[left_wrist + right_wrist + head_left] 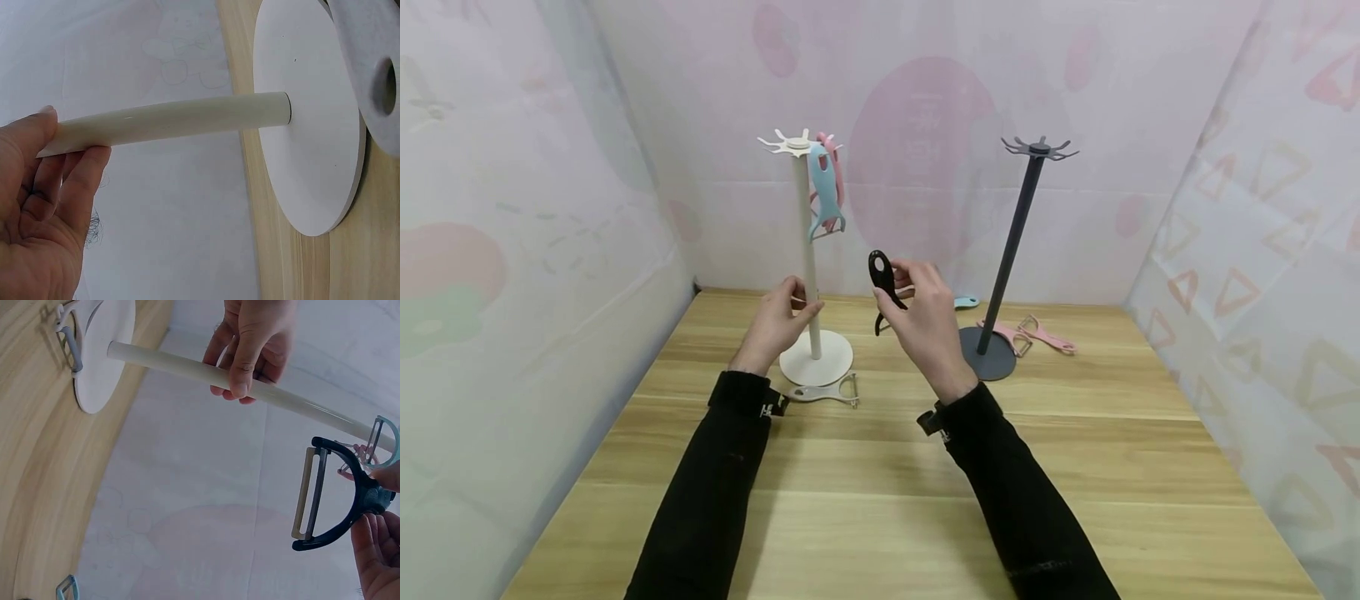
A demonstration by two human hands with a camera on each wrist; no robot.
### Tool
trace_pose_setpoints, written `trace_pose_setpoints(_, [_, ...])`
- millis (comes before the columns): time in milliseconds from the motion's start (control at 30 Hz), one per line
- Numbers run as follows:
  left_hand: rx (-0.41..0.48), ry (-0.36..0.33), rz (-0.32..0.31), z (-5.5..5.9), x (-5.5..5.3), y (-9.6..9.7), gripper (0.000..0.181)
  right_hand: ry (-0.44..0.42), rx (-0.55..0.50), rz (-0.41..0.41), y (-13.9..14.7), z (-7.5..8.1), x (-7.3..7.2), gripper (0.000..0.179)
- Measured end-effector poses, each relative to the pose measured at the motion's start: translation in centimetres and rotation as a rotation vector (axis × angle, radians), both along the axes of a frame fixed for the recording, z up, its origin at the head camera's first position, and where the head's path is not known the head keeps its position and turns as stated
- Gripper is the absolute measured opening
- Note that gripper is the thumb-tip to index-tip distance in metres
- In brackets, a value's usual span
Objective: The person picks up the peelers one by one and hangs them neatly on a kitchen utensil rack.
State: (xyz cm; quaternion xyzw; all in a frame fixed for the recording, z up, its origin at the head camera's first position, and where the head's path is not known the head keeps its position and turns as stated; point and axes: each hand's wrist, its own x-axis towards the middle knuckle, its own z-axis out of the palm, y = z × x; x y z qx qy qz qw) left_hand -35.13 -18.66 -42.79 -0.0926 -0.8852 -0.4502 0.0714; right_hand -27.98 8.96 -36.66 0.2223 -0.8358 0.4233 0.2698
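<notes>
My left hand (775, 327) grips the pole of the white stand (806, 208) partway up, thumb on one side and fingers on the other. In my right hand (929, 323) a black peeler (887, 283) is pinched between thumb and fingers, its holed handle end up and its blade end down. The right wrist view shows the peeler's metal blade across a U-shaped head (361, 494). A light blue peeler (826, 190) and a pink peeler (839, 177) hang from hooks at the white stand's top. A whitish peeler (816, 393) lies before its round base (835, 367).
A dark grey stand (1019, 217) with a hooked top is to the right. Two pink peelers (1054, 340) lie on the table (880, 500) by its base, and a light blue peeler (967, 302) lies behind it. Printed cloth (700, 100) closes off the back and sides.
</notes>
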Motion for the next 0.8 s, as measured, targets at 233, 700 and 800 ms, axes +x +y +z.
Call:
trace_pose_setpoints(233, [-0.012,0.003,-0.005,0.0,-0.1,-0.2,0.032,0.043,-0.003,0.016,-1.2,1.8,-0.1,0.046])
trace_pose_setpoints(700, [-0.012,-0.014,-0.029,0.2,-0.1,-0.1,0.032,0.149,0.007,0.029,-3.2,6.4,-0.8,0.043])
trace_pose_setpoints(800, [-0.019,-0.018,-0.023,0.2,-0.1,-0.1,0.032,0.154,-0.001,0.042,-3.6,7.4,-0.8,0.043])
